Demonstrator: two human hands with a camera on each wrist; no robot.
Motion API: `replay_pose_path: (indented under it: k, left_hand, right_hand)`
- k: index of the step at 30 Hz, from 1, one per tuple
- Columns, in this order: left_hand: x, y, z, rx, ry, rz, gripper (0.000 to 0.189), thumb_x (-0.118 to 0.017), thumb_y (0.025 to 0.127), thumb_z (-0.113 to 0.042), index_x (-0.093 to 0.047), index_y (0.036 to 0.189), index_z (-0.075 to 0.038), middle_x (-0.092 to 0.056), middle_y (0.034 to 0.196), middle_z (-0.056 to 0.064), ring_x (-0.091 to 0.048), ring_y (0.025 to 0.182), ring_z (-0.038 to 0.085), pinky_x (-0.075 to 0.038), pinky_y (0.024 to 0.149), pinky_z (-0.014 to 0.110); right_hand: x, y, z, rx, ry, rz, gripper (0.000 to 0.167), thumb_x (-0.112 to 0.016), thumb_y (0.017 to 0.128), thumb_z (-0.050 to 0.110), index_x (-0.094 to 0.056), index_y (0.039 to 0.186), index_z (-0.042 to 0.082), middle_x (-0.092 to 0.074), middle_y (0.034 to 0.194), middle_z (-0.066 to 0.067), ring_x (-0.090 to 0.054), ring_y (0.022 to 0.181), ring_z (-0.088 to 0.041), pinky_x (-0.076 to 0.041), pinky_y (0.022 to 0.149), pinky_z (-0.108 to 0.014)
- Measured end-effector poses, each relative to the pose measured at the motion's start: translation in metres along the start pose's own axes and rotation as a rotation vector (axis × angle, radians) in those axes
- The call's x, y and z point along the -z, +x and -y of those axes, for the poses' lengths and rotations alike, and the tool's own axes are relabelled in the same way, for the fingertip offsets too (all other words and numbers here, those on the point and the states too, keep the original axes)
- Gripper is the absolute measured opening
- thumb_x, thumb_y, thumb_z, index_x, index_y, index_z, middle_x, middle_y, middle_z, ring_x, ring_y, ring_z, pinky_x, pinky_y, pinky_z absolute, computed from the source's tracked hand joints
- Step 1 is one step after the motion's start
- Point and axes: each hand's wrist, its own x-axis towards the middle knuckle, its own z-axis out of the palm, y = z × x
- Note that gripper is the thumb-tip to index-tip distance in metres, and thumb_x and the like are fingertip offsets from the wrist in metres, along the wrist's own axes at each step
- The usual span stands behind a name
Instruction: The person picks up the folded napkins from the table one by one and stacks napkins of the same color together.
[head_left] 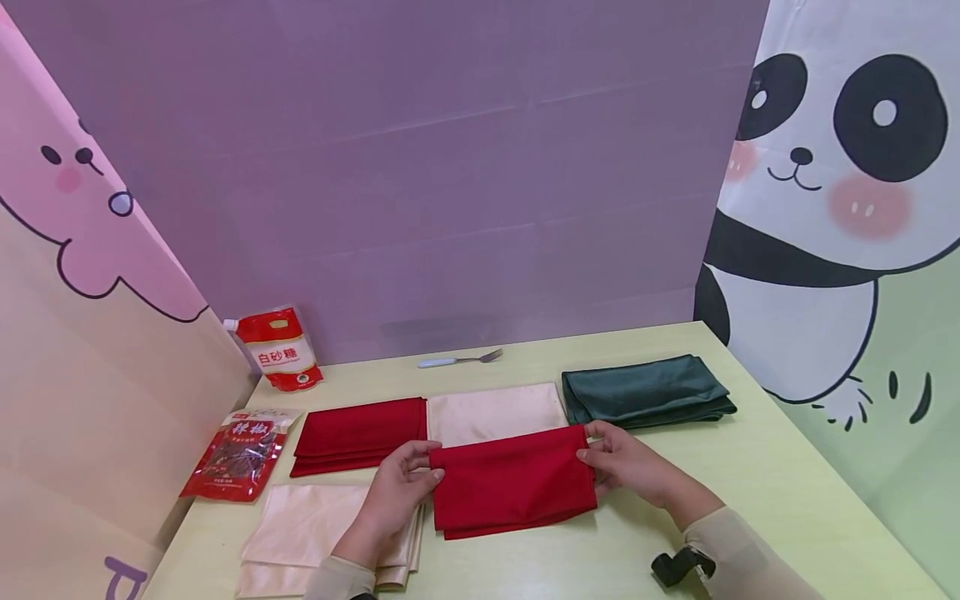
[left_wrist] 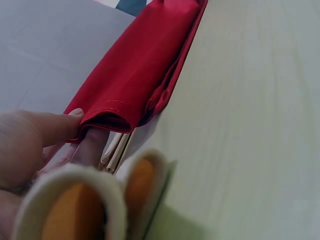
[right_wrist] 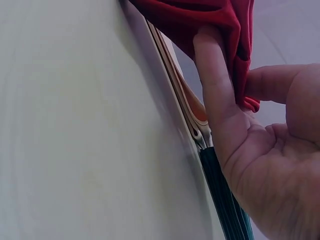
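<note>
Both hands hold up a folded red cloth (head_left: 513,483) between them, above the front of the table. My left hand (head_left: 401,492) pinches its left end, thumb on the near face and fingers behind. At the other end my right hand (head_left: 626,462) pinches the cloth the same way; in the right wrist view one finger lies along the cloth's underside. Behind the held cloth lies a folded cream cloth (head_left: 495,412), partly covered by it. A second folded red cloth (head_left: 360,433) lies to the left, and a folded dark green cloth (head_left: 645,390) to the right.
Another folded cream cloth (head_left: 300,525) lies front left, partly under my left forearm. A red chili packet (head_left: 240,454) and an upright white sugar bag (head_left: 279,350) are at the left edge. A fork (head_left: 459,359) lies near the purple back wall (head_left: 450,183).
</note>
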Motion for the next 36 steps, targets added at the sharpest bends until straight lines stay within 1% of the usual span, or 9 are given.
replay_pose_path:
  k: [2,6,11,16,21,24,27,32,36]
  left_hand:
    - [-0.0002,0.0004,0.0009,-0.001,-0.017,-0.012,0.049,-0.075,0.096,-0.004,-0.058,0.142,-0.002,-0.068,0.119,0.019,-0.073,0.097,0.027,-0.063,0.077,0.036]
    - [-0.0007,0.0017,0.0024,-0.027,-0.024,-0.039,0.05,-0.076,0.095,-0.005,-0.057,0.142,0.0,-0.069,0.117,0.021,-0.074,0.093,0.026,-0.063,0.076,0.036]
    - [-0.0013,0.0024,0.0021,-0.042,-0.01,-0.076,0.052,-0.077,0.095,-0.006,-0.056,0.142,-0.002,-0.071,0.114,0.019,-0.075,0.096,0.028,-0.063,0.078,0.034]
    - [-0.0022,0.0019,0.0002,-0.036,-0.017,-0.063,0.055,-0.076,0.096,-0.006,-0.05,0.145,-0.004,-0.066,0.119,0.021,-0.071,0.102,0.031,-0.063,0.08,0.036]
    - [-0.0028,0.0014,-0.0006,-0.044,-0.014,-0.057,0.056,-0.075,0.096,-0.004,-0.049,0.146,-0.005,-0.064,0.126,0.022,-0.069,0.106,0.029,-0.062,0.082,0.036]
    - [-0.003,0.0013,-0.0006,-0.06,-0.031,-0.066,0.054,-0.074,0.096,-0.001,-0.051,0.144,-0.005,-0.065,0.125,0.022,-0.068,0.104,0.029,-0.062,0.081,0.034]
    - [-0.0035,0.0013,-0.0007,-0.077,-0.05,-0.074,0.047,-0.073,0.095,0.004,-0.056,0.138,-0.005,-0.066,0.122,0.022,-0.069,0.101,0.028,-0.061,0.081,0.031]
    - [-0.0051,0.0005,-0.0019,-0.097,-0.063,-0.07,0.035,-0.073,0.093,0.008,-0.068,0.127,-0.001,-0.069,0.121,0.022,-0.07,0.096,0.024,-0.06,0.082,0.027]
    - [-0.0053,-0.0006,-0.0023,-0.093,-0.055,-0.063,0.036,-0.073,0.094,0.006,-0.068,0.13,0.001,-0.068,0.125,0.023,-0.069,0.093,0.021,-0.06,0.082,0.026]
  right_hand:
    - [-0.0004,-0.0008,0.0012,0.002,0.001,-0.002,0.051,-0.067,0.104,0.019,-0.041,0.142,-0.004,-0.069,0.121,-0.02,-0.073,0.101,-0.036,-0.063,0.081,-0.05]
    - [-0.001,-0.002,0.0036,0.014,-0.001,-0.004,0.051,-0.065,0.105,0.018,-0.04,0.142,-0.006,-0.069,0.121,-0.02,-0.073,0.101,-0.035,-0.063,0.08,-0.049]
    - [-0.0016,-0.0023,0.005,0.019,0.008,-0.015,0.051,-0.064,0.105,0.017,-0.038,0.143,-0.007,-0.069,0.121,-0.021,-0.073,0.099,-0.035,-0.063,0.081,-0.049]
    - [-0.0016,-0.002,0.0049,0.021,0.014,-0.032,0.051,-0.063,0.106,0.016,-0.037,0.144,-0.007,-0.069,0.121,-0.022,-0.074,0.096,-0.036,-0.063,0.08,-0.048]
    - [-0.0019,-0.0023,0.0056,0.024,0.02,-0.041,0.05,-0.062,0.106,0.017,-0.037,0.143,-0.007,-0.067,0.123,-0.023,-0.074,0.096,-0.036,-0.063,0.08,-0.048]
    - [-0.0019,-0.0023,0.0061,0.027,0.022,-0.043,0.05,-0.062,0.107,0.017,-0.037,0.142,-0.006,-0.067,0.124,-0.023,-0.073,0.096,-0.036,-0.063,0.081,-0.047]
    - [-0.0015,-0.0019,0.0058,0.03,0.024,-0.044,0.05,-0.062,0.107,0.018,-0.037,0.142,-0.006,-0.067,0.124,-0.023,-0.073,0.096,-0.036,-0.063,0.081,-0.047]
    - [-0.001,-0.0021,0.0055,0.037,0.032,-0.043,0.051,-0.061,0.107,0.019,-0.036,0.143,-0.006,-0.067,0.124,-0.023,-0.073,0.095,-0.036,-0.063,0.08,-0.046]
    - [-0.0014,-0.0019,0.0058,0.042,0.034,-0.041,0.051,-0.061,0.107,0.019,-0.035,0.143,-0.006,-0.068,0.123,-0.023,-0.074,0.095,-0.036,-0.063,0.08,-0.046]
